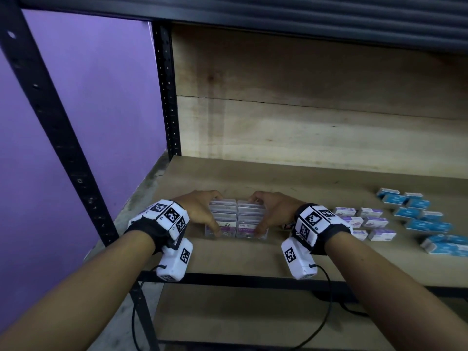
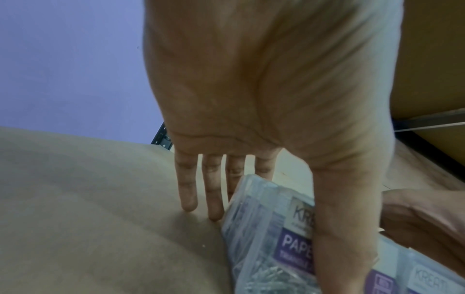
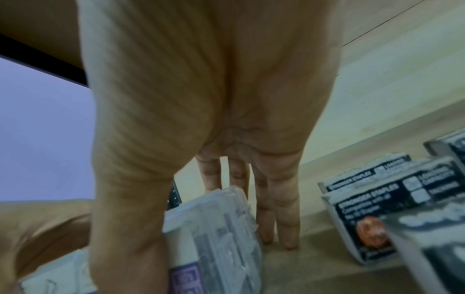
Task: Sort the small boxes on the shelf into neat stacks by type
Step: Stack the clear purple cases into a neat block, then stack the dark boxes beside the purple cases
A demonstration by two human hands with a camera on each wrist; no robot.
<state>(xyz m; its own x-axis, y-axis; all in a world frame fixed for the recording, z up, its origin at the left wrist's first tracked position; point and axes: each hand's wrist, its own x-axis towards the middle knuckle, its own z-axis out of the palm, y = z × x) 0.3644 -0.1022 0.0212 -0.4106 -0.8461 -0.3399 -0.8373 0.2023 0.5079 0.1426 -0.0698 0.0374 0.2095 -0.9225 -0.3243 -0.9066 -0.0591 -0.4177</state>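
Small clear plastic boxes of paper clips (image 1: 238,219), with purple-and-white labels, stand in two side-by-side stacks on the brown board of the shelf (image 1: 253,254), near its front edge and towards its left end. They sit directly between the two hands. The left hand (image 1: 200,211) cups the left side of the left stack: its thumb lies across the front label, and in the left wrist view the straight fingers (image 2: 187,191) reach down the far side, two tips touching the shelf just beside the boxes. The right hand (image 1: 274,211) mirrors it on the right stack, thumb on the front face and straight fingers (image 3: 289,224) down behind, tips on the shelf. Both hands hold the stacks between thumb and fingers, pressing them together. To the right of the clear boxes, just beyond the right wrist, lie small white-and-purple cardboard boxes (image 1: 364,221) in loose rows; farther right again, well apart from the hands, small blue cardboard boxes (image 1: 420,219) are scattered on the same shelf.
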